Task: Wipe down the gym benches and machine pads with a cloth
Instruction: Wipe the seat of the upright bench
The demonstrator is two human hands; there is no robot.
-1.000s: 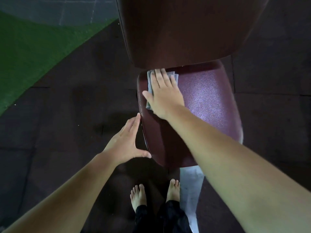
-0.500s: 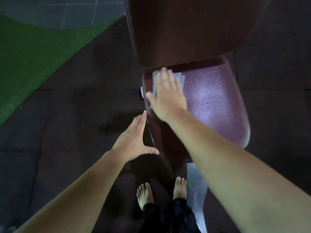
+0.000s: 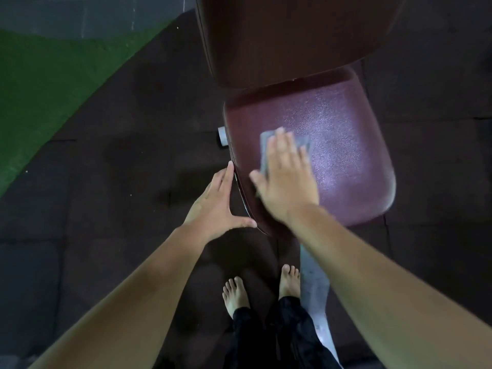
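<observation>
On the surface [image 3: 346, 155], your flat right hand [image 3: 287, 185] presses the cloth [image 3: 265, 147]; your straight-fingered left hand [image 3: 215, 206] touches its edge.

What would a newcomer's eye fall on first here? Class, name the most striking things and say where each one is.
First, the right hand pressing a grey cloth flat on the shiny maroon seat pad at the centre. Next, the left hand, fingers straight, at the pad's left edge, with the darker back pad above. Green turf fills the upper left, and bare feet stand below.
</observation>
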